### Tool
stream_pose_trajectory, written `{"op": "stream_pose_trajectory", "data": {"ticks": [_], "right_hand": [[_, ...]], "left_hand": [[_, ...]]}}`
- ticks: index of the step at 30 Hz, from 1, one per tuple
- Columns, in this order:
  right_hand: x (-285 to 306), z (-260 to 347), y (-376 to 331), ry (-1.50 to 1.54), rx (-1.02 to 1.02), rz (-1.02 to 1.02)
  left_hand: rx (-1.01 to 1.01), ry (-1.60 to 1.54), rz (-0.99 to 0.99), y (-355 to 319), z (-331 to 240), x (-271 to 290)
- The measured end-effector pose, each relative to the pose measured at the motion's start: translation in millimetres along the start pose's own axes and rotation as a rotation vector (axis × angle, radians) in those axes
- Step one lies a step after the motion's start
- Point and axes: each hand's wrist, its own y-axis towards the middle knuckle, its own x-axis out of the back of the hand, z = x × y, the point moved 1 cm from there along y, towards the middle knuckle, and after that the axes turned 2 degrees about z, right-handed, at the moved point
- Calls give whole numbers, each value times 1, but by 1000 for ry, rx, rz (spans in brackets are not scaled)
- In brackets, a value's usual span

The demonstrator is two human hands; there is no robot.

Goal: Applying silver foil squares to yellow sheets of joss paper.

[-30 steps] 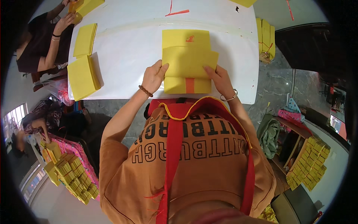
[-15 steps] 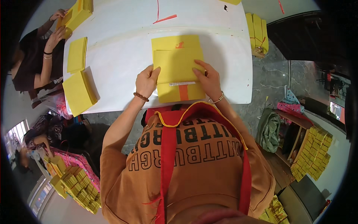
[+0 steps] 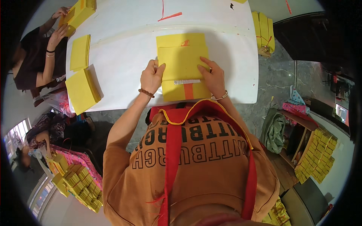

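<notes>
The thumb of my left hand (image 3: 151, 78) presses on the face of the upper yellow packet (image 3: 183, 62) at its left edge, pinching it there; my other fingers curl out of sight at that edge. On my right hand (image 3: 213, 80), thumb and forefinger lean on the packet's opposite edge with a small gap between their tips; the rest are folded away, so I cannot tell whether they nip it from below.

The packet sits between my fingers, over a lower yellow packet (image 3: 171, 93) whose middle it hides. Just nearer me than my fingertips, a silvery strip (image 3: 187, 81) runs along the upper packet's near edge, too small to make out. Below it an orange-red band (image 3: 188, 91) crosses the lower packet; beyond my fingers an orange-red patch (image 3: 184, 43) shows, and whether the two join underneath I cannot see.

The table (image 3: 124, 67) spreads on both sides of my fingers. Well to their left lie two yellow stacks, a nearer one (image 3: 81, 92) and a farther one (image 3: 79, 52). Far ahead lies a red ribbon (image 3: 170, 17), its thin end cut off by the upper edge. Past the stacks, a co-worker's hand (image 3: 57, 36) touches yellow paper that is also cut off.
</notes>
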Motion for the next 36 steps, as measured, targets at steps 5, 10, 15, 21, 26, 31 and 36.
{"op": "stream_pose_trajectory", "data": {"ticks": [5,10,15,21,26,31,36], "right_hand": [[-1,1,1,4,-3,-18],[-2,0,1,-34,0,-33],[-2,4,0,-38,59,-51],[2,8,-1,-66,-19,39],[-3,34,-10,-367,202,-102],[-31,32,-4,-681,746,189],[-45,9,1,-265,489,178]], "left_hand": [[88,-2,20,1,-15,10],[-486,484,-165,-1,-57,6],[-779,760,76,-2,-62,-33],[-765,781,63,-1,-47,-41],[-733,819,74,-2,-42,-45],[-751,839,111,0,-35,-45],[-666,623,107,6,-38,-38]]}}
